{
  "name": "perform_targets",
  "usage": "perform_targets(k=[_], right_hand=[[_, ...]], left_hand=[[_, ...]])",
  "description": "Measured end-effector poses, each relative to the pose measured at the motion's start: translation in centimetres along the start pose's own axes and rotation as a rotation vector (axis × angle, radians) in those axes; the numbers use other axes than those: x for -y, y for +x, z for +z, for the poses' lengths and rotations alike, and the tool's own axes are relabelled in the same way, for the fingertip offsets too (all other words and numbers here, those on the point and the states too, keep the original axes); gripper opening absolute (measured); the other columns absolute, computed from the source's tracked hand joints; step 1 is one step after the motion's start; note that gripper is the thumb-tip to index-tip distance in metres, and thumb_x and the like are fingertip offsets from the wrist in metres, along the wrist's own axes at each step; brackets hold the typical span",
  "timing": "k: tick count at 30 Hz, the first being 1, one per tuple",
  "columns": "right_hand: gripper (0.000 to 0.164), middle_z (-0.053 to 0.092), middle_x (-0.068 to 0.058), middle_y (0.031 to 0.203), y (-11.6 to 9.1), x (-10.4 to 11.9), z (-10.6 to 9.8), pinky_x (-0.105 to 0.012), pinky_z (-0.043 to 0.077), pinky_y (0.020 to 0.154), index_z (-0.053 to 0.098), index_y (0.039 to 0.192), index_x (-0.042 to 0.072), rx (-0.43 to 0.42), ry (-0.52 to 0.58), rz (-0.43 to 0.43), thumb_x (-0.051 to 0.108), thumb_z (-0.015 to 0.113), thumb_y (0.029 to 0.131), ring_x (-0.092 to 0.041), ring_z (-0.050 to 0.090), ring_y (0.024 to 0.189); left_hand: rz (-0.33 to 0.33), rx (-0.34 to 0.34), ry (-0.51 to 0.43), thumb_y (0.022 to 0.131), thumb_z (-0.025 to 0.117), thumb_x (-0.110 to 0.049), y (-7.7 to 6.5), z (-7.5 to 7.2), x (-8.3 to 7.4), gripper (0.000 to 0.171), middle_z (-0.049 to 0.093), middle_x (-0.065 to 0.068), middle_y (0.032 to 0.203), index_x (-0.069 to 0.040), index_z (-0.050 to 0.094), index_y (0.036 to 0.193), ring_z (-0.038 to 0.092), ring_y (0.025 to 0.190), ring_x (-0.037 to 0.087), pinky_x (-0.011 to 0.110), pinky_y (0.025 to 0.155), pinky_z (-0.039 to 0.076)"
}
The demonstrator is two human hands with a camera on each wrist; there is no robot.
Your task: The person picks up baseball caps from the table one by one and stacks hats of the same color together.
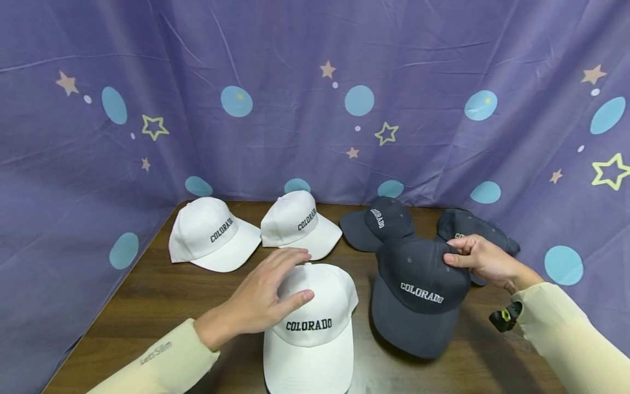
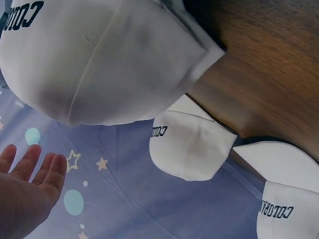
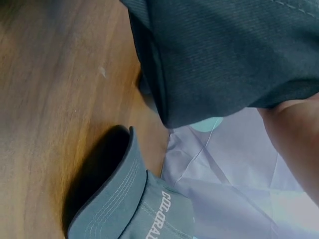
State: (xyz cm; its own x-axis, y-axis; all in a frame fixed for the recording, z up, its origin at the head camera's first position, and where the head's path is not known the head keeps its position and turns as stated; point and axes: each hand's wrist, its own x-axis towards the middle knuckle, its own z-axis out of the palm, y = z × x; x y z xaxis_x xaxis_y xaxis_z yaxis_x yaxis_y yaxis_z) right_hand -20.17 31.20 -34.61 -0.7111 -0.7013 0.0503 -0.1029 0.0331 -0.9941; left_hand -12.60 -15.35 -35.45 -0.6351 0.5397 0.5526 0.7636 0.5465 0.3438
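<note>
In the head view, my right hand (image 1: pixel 479 260) pinches the crown of a dark baseball cap (image 1: pixel 415 276), thumb in front; its brim tilts down toward me above the table. The right wrist view shows the cap's fabric (image 3: pixel 229 59) close up and part of the hand (image 3: pixel 294 132). My left hand (image 1: pixel 261 295) hovers beside the crown of a white baseball cap (image 1: pixel 317 306), thumb and fingers spread. In the left wrist view, the left hand's fingers (image 2: pixel 50 172) stand apart from that cap (image 2: pixel 99 64). Both caps read COLORADO.
Two more white caps (image 1: pixel 209 232) (image 1: pixel 297 221) sit at the back left of the wooden table (image 1: pixel 147 295). Two dark caps (image 1: pixel 379 221) (image 1: pixel 479 227) lie at the back right, one partly behind my right hand. A purple patterned curtain (image 1: pixel 295 142) hangs behind.
</note>
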Motion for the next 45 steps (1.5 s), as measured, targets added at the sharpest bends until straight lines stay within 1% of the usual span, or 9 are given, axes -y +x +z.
perform_targets(k=[5, 8, 12, 19, 26, 31, 38, 41, 45], right_hand=[[0.028, 0.067, -0.019, 0.104, -0.1, -0.2, 0.1, -0.035, 0.055, 0.075, 0.054, 0.120, -0.011, 0.055, 0.000, -0.040, -0.012, 0.042, 0.095, -0.024, 0.064, 0.093], [0.028, 0.067, -0.019, 0.104, -0.1, -0.4, 0.2, -0.035, 0.056, 0.075, 0.054, 0.120, -0.012, 0.077, 0.013, -0.050, -0.012, 0.041, 0.095, -0.024, 0.064, 0.093], [0.028, 0.068, -0.018, 0.102, -0.3, -0.6, 0.3, -0.035, 0.056, 0.073, 0.056, 0.119, -0.010, 0.081, 0.049, -0.033, -0.012, 0.042, 0.095, -0.024, 0.065, 0.091], [0.028, 0.066, -0.021, 0.103, -0.6, -0.9, 0.3, -0.034, 0.056, 0.072, 0.054, 0.120, -0.013, 0.146, 0.085, -0.048, -0.013, 0.040, 0.095, -0.024, 0.065, 0.090], [0.026, 0.068, -0.019, 0.099, -0.8, -1.4, 0.3, -0.032, 0.056, 0.069, 0.056, 0.115, -0.013, 0.176, 0.048, -0.052, -0.013, 0.041, 0.095, -0.022, 0.065, 0.086], [0.024, 0.068, -0.019, 0.098, -0.7, -1.9, 0.3, -0.032, 0.056, 0.068, 0.058, 0.112, -0.012, 0.202, 0.014, -0.064, -0.014, 0.041, 0.094, -0.021, 0.066, 0.085], [0.022, 0.068, -0.015, 0.100, -0.5, -3.0, 0.0, -0.033, 0.056, 0.070, 0.058, 0.110, -0.012, 0.255, 0.032, -0.029, -0.012, 0.042, 0.095, -0.020, 0.065, 0.086], [0.022, 0.068, -0.016, 0.101, -0.3, -3.5, -0.1, -0.033, 0.056, 0.071, 0.057, 0.111, -0.013, 0.271, 0.046, 0.003, -0.012, 0.042, 0.095, -0.021, 0.065, 0.087], [0.021, 0.068, -0.015, 0.100, -0.2, -4.1, -0.5, -0.032, 0.056, 0.071, 0.058, 0.110, -0.012, 0.259, 0.008, 0.064, -0.010, 0.043, 0.095, -0.020, 0.065, 0.087]], left_hand=[[0.004, 0.008, -0.002, 0.091, 0.055, -0.054, 0.5, 0.3, -0.4, 0.060, 0.045, -0.003, 0.139, -0.018, 0.045, 0.137, 0.035, 0.130, 0.016, 0.041, 0.107, 0.032], [0.012, 0.007, -0.002, 0.091, 0.055, -0.055, 0.8, 0.4, -0.7, 0.060, 0.045, -0.003, 0.139, -0.018, 0.045, 0.137, 0.034, 0.131, 0.016, 0.041, 0.108, 0.031], [0.032, 0.002, -0.010, 0.090, 0.056, -0.054, 1.3, 0.7, -1.1, 0.061, 0.046, -0.002, 0.138, -0.015, 0.046, 0.136, 0.035, 0.131, 0.017, 0.039, 0.109, 0.029], [0.044, 0.011, -0.027, 0.091, 0.055, -0.055, 2.1, 1.0, -1.8, 0.060, 0.046, -0.005, 0.137, -0.017, 0.046, 0.136, 0.035, 0.130, 0.014, 0.038, 0.108, 0.030], [0.070, -0.003, -0.048, 0.090, 0.056, -0.054, 2.7, 1.6, -2.2, 0.058, 0.047, -0.008, 0.136, -0.019, 0.047, 0.135, 0.036, 0.129, 0.011, 0.036, 0.107, 0.032], [0.062, 0.009, -0.040, 0.090, 0.055, -0.055, 2.8, 1.7, -2.5, 0.058, 0.045, -0.010, 0.137, -0.020, 0.047, 0.135, 0.034, 0.130, 0.010, 0.036, 0.107, 0.031], [0.049, 0.022, -0.027, 0.090, 0.054, -0.056, 2.8, 1.8, -2.5, 0.057, 0.047, -0.008, 0.135, -0.021, 0.047, 0.134, 0.034, 0.129, 0.009, 0.036, 0.106, 0.033], [0.046, 0.024, -0.022, 0.090, 0.054, -0.056, 2.8, 1.9, -2.5, 0.057, 0.047, -0.009, 0.135, -0.021, 0.047, 0.134, 0.034, 0.129, 0.009, 0.036, 0.107, 0.033], [0.048, 0.030, -0.022, 0.090, 0.053, -0.057, 2.8, 2.0, -2.6, 0.057, 0.047, -0.009, 0.136, -0.021, 0.047, 0.134, 0.034, 0.130, 0.009, 0.036, 0.107, 0.032]])
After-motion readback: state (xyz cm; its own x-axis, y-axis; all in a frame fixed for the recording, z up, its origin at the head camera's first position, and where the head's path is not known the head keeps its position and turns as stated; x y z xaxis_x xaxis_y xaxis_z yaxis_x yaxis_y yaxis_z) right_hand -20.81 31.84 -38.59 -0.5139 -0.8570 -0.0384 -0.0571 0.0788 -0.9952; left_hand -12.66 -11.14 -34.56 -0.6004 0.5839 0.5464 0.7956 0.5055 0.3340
